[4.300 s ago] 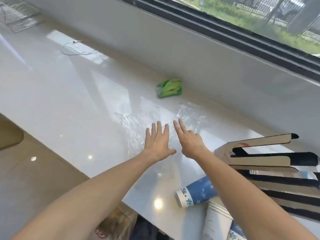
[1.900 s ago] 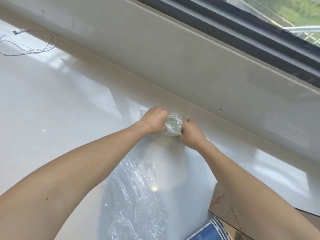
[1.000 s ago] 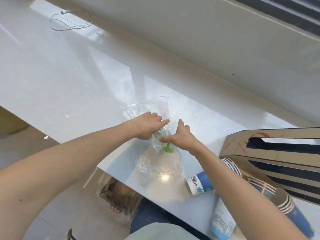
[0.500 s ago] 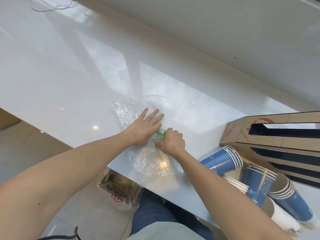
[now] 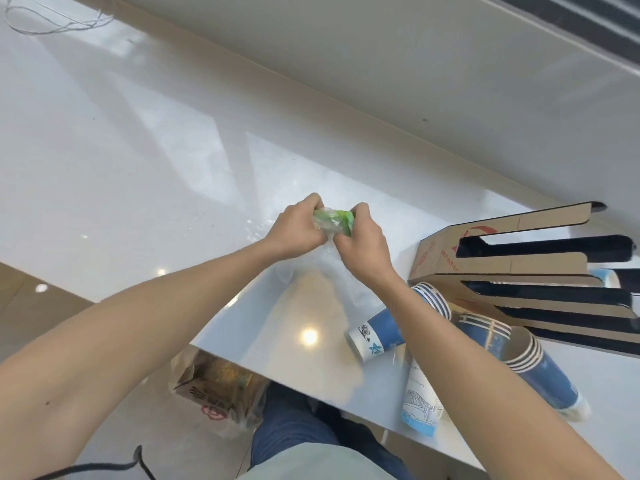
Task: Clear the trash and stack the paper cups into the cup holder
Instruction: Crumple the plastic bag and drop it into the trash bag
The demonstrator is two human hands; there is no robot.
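Green wrapper (image 5: 334,220), rolled inside clear plastic film (image 5: 346,282), is gripped at both ends above the white counter (image 5: 145,161): L hand (image 5: 298,225) clenched on left end, R hand (image 5: 360,242) clenched on right end. Rest of film is seen trailing down toward counter edge. Blue paper cups (image 5: 381,332) are laid on their sides just right of R forearm, beside cardboard cup holder (image 5: 519,271). Paper bag (image 5: 214,393) is located on floor below.

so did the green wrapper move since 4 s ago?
Yes. The green wrapper left its spot by the back wall and came nearer the counter's front edge, bundled in clear plastic between the left hand and right hand.
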